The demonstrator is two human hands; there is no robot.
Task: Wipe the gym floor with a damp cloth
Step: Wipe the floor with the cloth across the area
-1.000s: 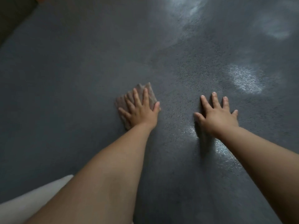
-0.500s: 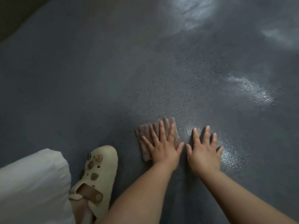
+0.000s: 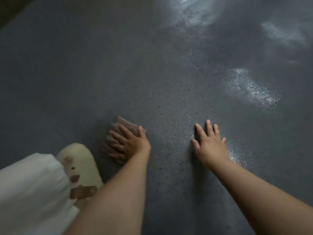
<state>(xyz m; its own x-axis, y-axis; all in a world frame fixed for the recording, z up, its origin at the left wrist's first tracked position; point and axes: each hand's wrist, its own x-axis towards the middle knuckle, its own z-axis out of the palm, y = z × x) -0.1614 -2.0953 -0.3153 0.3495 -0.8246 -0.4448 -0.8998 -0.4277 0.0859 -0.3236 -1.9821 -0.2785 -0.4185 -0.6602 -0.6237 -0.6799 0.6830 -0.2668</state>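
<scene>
Since half a second earlier, the two hands had drawn apart: the left hand (image 3: 131,144) had slid the cloth (image 3: 122,131) leftward toward the shoe, while the right hand (image 3: 210,144) sat further right, leaving a bare stretch of floor (image 3: 84,73) between them. The left hand lay palm down on the brownish cloth, its fingers (image 3: 116,134) spread and pointing up and to the left, pressing the cloth flat against the dark grey speckled floor; this hand and the cloth were smeared by motion blur, so the cloth's folded edges were probably bunched, though that was hard to tell. The right hand rested flat on the floor, fingers straight and slightly apart, holding nothing. Wet sheen glinted just beside the right hand and in pale patches (image 3: 254,89) further off at upper right. At lower left, a cream clog-style shoe (image 3: 79,165) with brown charms stood near the cloth, partly covered by white fabric (image 3: 30,192).
</scene>
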